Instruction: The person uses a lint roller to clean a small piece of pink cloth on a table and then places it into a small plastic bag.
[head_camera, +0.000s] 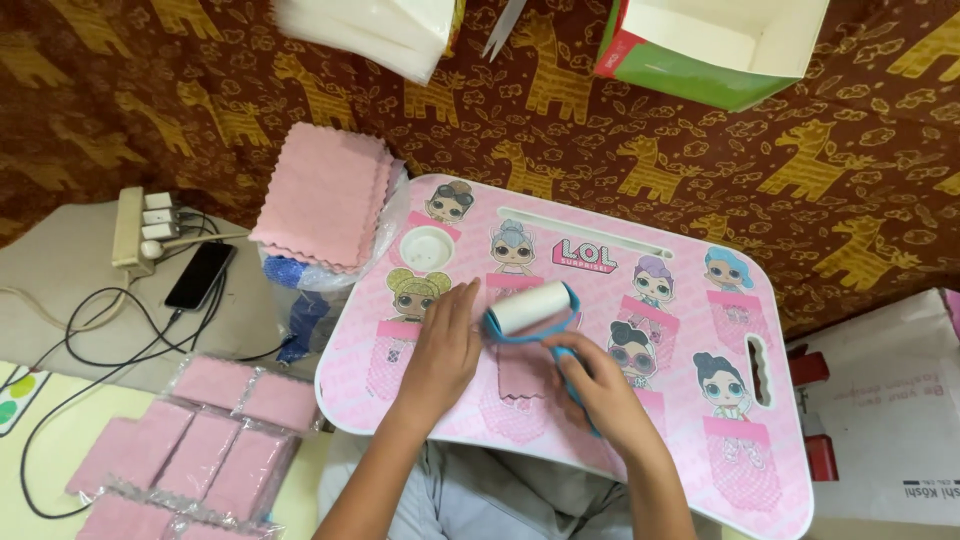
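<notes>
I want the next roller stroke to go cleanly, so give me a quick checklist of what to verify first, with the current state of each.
1. Right hand grips the blue handle: ok.
2. White lint roller rests on the pink lap table: ok.
3. Left hand lies flat, steadying the table: ok.
4. Left fingers out of the roller's way: not ok, right beside it.
5. Roller sheet clean: cannot tell.

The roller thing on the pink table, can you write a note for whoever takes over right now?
Right hand: holds the blue handle of the lint roller, its white roll lying on the pink lap table.
Left hand: flat on the table beside the roll, holding nothing.
Stack of pink cloths sits at the table's left corner; wrapped pink packs lie lower left.
Done: roller is on the table. Left: cannot tell.
</notes>
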